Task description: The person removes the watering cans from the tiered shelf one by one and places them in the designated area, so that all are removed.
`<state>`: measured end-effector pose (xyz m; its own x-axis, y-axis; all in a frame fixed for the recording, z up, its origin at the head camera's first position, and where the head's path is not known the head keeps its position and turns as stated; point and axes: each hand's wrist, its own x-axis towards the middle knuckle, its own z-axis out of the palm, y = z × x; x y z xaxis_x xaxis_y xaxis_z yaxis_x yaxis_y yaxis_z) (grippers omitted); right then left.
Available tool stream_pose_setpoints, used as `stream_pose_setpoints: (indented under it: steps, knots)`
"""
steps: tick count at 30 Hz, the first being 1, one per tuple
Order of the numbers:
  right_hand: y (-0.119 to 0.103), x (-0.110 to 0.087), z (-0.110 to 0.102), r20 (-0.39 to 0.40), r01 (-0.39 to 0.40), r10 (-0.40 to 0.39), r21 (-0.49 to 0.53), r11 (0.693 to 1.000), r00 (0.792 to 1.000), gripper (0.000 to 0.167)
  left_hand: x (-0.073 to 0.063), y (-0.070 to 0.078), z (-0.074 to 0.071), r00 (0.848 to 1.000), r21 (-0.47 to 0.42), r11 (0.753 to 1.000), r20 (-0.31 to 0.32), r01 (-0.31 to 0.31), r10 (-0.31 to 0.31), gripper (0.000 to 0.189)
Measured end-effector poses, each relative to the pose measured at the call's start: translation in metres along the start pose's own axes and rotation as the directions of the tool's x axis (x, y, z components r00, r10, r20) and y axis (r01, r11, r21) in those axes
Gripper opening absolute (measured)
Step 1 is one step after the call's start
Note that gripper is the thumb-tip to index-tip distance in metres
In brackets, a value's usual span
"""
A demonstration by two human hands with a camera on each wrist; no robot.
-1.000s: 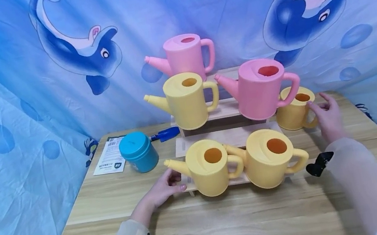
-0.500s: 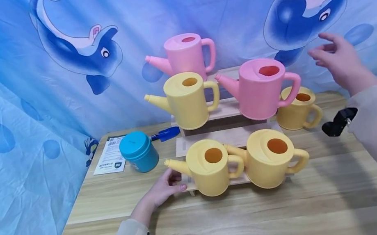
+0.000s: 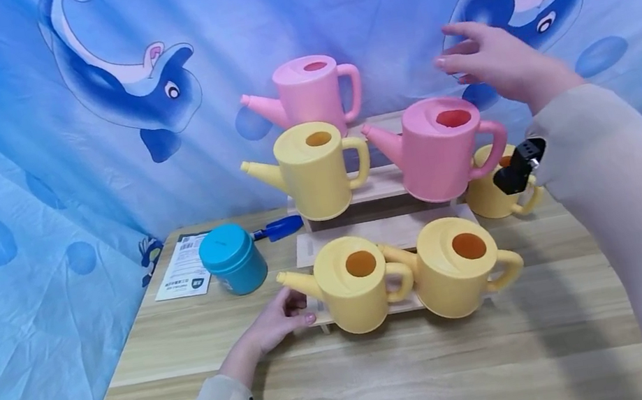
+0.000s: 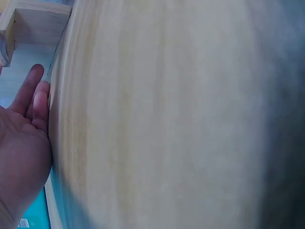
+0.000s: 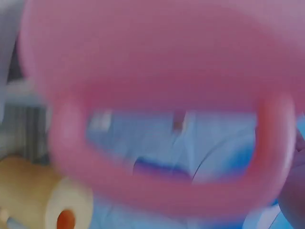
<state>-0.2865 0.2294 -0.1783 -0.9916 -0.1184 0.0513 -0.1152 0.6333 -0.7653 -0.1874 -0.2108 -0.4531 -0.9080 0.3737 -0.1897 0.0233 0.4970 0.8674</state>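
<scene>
My left hand (image 3: 274, 322) holds the left end of the lowest step of the wooden stand (image 3: 390, 233), thumb at its front edge. In the left wrist view, several fingers (image 4: 28, 95) stretch along the tabletop towards the stand. My right hand (image 3: 495, 61) is in the air with loosely bent fingers and nothing in them, above and right of the deep pink watering can (image 3: 437, 156). That can's handle fills much of the right wrist view, blurred. Two yellow watering cans, left (image 3: 353, 301) and right (image 3: 453, 284), stand on the lowest step.
Higher on the stand are a pale yellow watering can (image 3: 316, 179) and a light pink one (image 3: 310, 97). Another yellow watering can (image 3: 486, 197) stands behind right, partly hidden by my sleeve. A teal lidded tub (image 3: 234, 260), a blue shovel (image 3: 282, 227) and a printed packet (image 3: 181, 269) lie left.
My right hand has left the yellow watering can at the back right, risen, and moved left above the deep pink one. My left hand stays at the stand.
</scene>
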Motion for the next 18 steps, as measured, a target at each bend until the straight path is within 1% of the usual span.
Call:
stream_pose_setpoints:
  steps: [2, 5, 9, 13, 18]
  knots:
    - [-0.015, 0.003, 0.009, 0.013, 0.012, -0.012, -0.006, 1.0, 1.0, 0.086, -0.001, 0.001, 0.0, 1.0, -0.002, 1.0, -0.001, 0.004, -0.004, 0.061]
    - [-0.035, 0.007, 0.024, 0.026, 0.009, -0.008, -0.02, 1.0, 1.0, 0.087, -0.001, 0.001, 0.001, 1.0, -0.006, 1.0, -0.004, 0.011, -0.011, 0.061]
    - [-0.058, 0.016, 0.043, 0.038, 0.01, -0.009, -0.031, 0.999, 0.999, 0.086, -0.001, 0.0, 0.001, 1.0, -0.007, 1.0, -0.005, 0.009, -0.009, 0.06]
    - [-0.072, 0.026, 0.057, 0.041, 0.035, -0.034, -0.025, 0.999, 0.999, 0.086, -0.001, -0.001, 0.001, 1.0, 0.0, 1.0, -0.007, 0.008, -0.008, 0.061]
    - [-0.081, 0.037, 0.069, 0.043, 0.075, -0.074, -0.021, 0.997, 0.996, 0.088, 0.0, -0.001, 0.0, 1.0, 0.002, 1.0, -0.001, 0.013, -0.013, 0.062]
